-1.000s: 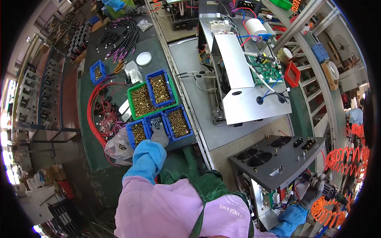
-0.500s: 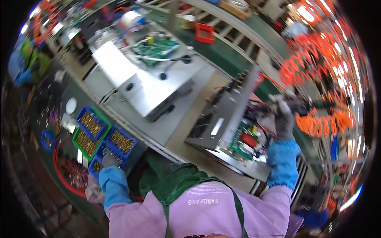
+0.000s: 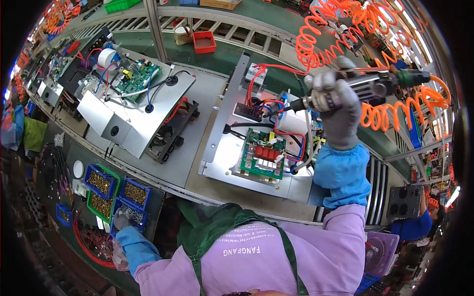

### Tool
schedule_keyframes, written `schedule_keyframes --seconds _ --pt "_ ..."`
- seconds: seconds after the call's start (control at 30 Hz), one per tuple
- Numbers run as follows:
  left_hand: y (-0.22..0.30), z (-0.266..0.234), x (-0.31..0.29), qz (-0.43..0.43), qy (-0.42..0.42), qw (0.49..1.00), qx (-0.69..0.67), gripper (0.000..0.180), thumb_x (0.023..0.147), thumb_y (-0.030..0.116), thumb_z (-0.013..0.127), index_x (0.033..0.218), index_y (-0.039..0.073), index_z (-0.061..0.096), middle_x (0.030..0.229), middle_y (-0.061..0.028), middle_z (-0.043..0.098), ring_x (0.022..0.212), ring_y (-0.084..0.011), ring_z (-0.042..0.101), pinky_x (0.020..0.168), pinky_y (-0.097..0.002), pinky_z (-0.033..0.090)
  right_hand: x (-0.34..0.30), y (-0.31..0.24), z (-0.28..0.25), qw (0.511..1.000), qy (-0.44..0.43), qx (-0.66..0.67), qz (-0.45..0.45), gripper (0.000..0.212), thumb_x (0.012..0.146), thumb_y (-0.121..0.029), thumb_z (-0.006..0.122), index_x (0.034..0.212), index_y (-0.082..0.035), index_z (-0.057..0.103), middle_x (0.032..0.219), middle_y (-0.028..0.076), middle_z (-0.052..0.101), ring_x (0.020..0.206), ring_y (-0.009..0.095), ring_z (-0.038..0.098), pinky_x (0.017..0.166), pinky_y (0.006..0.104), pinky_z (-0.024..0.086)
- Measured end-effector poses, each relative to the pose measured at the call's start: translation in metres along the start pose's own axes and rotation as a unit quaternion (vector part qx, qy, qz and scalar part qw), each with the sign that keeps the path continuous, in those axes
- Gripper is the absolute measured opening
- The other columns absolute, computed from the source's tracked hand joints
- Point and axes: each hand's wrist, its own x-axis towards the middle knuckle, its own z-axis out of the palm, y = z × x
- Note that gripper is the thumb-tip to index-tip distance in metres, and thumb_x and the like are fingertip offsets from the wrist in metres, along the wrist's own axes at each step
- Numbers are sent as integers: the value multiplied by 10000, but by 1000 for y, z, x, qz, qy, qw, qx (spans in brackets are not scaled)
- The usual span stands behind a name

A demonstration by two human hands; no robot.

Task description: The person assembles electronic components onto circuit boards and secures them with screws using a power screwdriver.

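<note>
A: Entry, right hand (image 3: 335, 106). Status?

B: Gloved grey, clenched round a pneumatic screwdriver (image 3: 363, 85), held level above the open metal chassis (image 3: 224, 148). Its bit (image 3: 276, 109) points left, over the chassis's far right corner. An orange coiled hose (image 3: 395, 111) trails off the tool's rear.

A: Left hand (image 3: 121, 220)?

B: Also gloved, reaching into a blue parts bin (image 3: 133, 214) at the near left edge of the workbench (image 3: 197, 180). Fingers hidden among the contents; cannot tell whether it grasps anything.

A: Surroundings?

B: A green circuit board (image 3: 260, 158) sits inside the chassis, red wires (image 3: 276, 106) beyond it. More blue bins of brass-coloured screws (image 3: 101, 181) lie just beside the left hand. A second chassis (image 3: 133, 106) sits further left.
</note>
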Motion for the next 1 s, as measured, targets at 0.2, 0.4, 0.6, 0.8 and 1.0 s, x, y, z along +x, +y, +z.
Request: schedule_keyframes --seconds 0.2,0.4,0.6,0.8,1.0 --pt "164 133 -188 -133 -436 836 -304 396 898 226 650 1189 -8 517 981 -83 589 685 -94 524 465 -178 417 -15 -28 -4 993 -48 100 43 489 847 -255 586 1285 -103 433 860 18 523 842 194 555 935 450 435" --pt "262 303 -344 -124 -691 709 -63 406 976 286 508 1273 16 451 912 -81 610 552 -61 412 502 -167 369 -23 -15 12 984 -58 163 51 468 819 -238 595 1249 -85 490 721 10 501 742 186 540 913 452 441" --pt "260 357 -360 -228 -581 736 -264 494 935 337 590 1291 29 440 974 -76 580 745 -63 524 536 -133 431 -29 -14 15 986 -51 145 64 481 815 -213 584 1264 -85 469 770 22 519 774 193 555 866 436 470" --pt "249 362 -356 -213 -600 721 -272 419 935 224 600 1270 11 463 981 -71 569 810 -78 534 563 -115 457 -29 -16 17 985 -20 142 93 371 811 -239 593 1125 -74 485 831 37 566 843 197 568 918 448 454" --pt "250 362 -358 -269 -615 660 -338 378 912 205 631 1212 13 504 901 -32 546 737 -69 503 566 -127 450 -33 -7 25 991 32 92 95 434 830 -232 609 1225 -116 472 786 4 501 782 165 513 872 408 403"
